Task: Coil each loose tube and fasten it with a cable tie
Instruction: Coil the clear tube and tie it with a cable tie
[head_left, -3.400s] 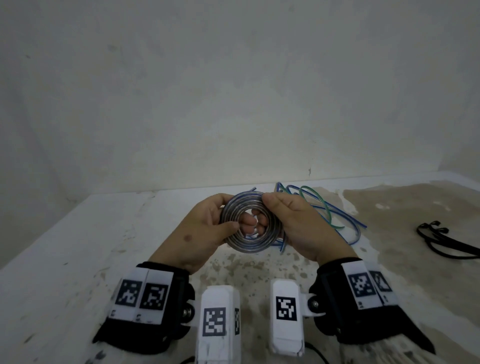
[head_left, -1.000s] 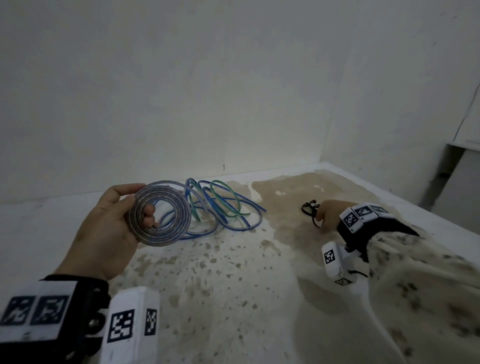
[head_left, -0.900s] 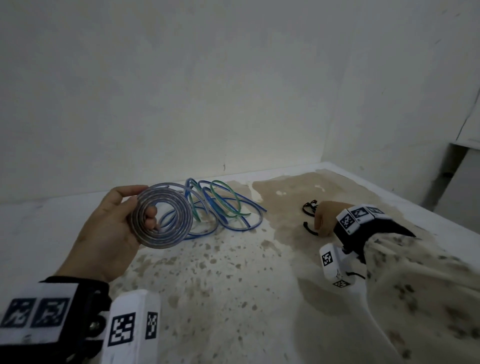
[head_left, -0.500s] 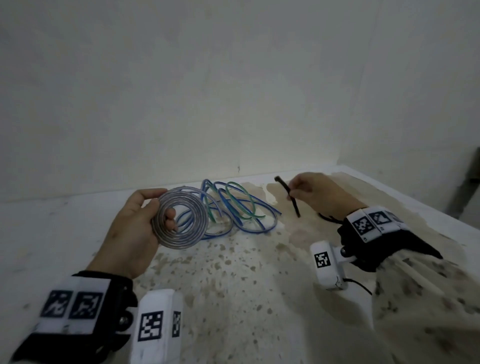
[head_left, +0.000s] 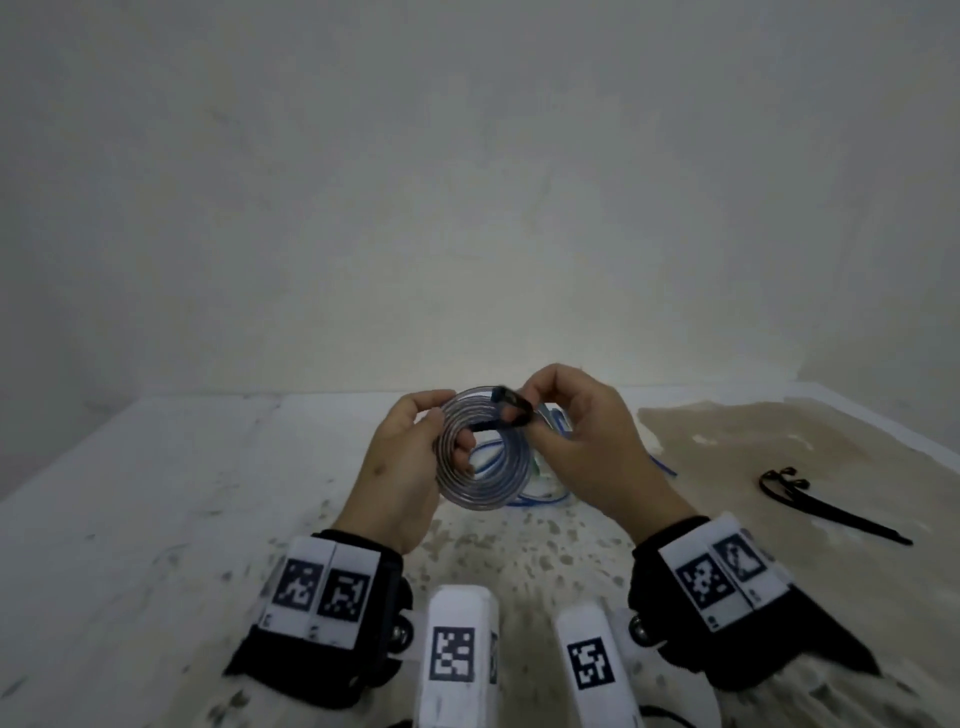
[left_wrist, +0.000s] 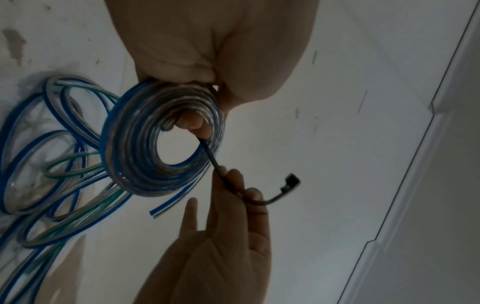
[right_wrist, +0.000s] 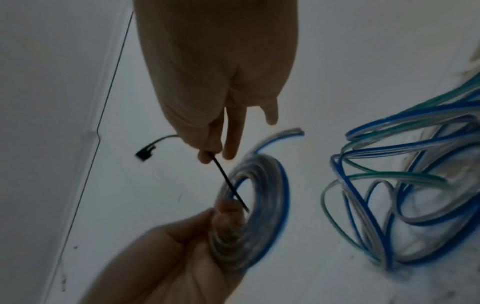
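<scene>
1. Clear tubing with a blue stripe, wound into a flat coil (head_left: 483, 457), sits at the centre of the head view, held up off the bench (head_left: 156, 519).
2. The left hand (head_left: 402, 467) grips the coil's left side, thumb on the near face and fingers curled through the hole.
3. The right hand (head_left: 587, 447) pinches a black cable tie (head_left: 506, 415) between thumb and forefinger; its other fingers are stretched out.
4. In the left wrist view, the tie's thin tail (left_wrist: 207, 150) pokes into the coil's hole by a left fingertip (left_wrist: 191, 121), while its square head (left_wrist: 292, 181) curls free at the right.
5. Loose blue and green tubes (right_wrist: 405, 185) lie tangled on the bench behind the coil, at the right of the right wrist view.
6. More black ties (head_left: 826, 501) lie on the brown-stained part of the bench at the right of the head view, well apart from the hands.
</scene>
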